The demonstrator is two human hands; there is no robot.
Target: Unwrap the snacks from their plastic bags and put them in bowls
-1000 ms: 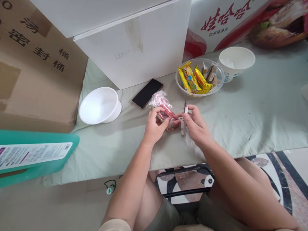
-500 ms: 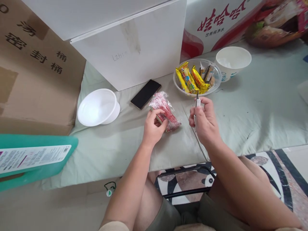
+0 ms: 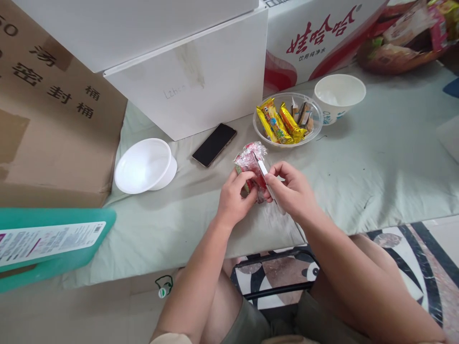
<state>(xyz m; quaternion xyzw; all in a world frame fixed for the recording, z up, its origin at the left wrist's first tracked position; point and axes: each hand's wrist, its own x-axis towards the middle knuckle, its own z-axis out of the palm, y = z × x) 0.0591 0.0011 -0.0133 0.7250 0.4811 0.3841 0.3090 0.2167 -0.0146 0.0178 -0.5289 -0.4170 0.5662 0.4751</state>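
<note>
My left hand [image 3: 234, 197] is closed around the lower left side of a clear plastic packet with red contents [image 3: 247, 162]; what the contents are I cannot make out. In my right hand [image 3: 290, 188] is a white utility knife [image 3: 263, 168] with its dark blade out. The blade lies over the packet's right part, and whether it touches the plastic I cannot tell. Behind the packet, to the left, a black phone [image 3: 214, 145] rests flat on the cloth. A clear plastic bowl [image 3: 320, 125] with yellow-wrapped snacks stands just beyond my right hand.
A white bowl [image 3: 143, 167] leans tilted at the left of the cloth-covered table [image 3: 172, 234]. Beside the snack bowl stands a paper tub [image 3: 340, 95]. White boxes [image 3: 215, 81] and a brown carton [image 3: 64, 138] line the back and left; a green plastic container [image 3: 103, 220] stands at front left.
My right hand has brought the knife left and down from near the snack bowl to the packet. My left hand, still on the packet, has shifted slightly right.
</note>
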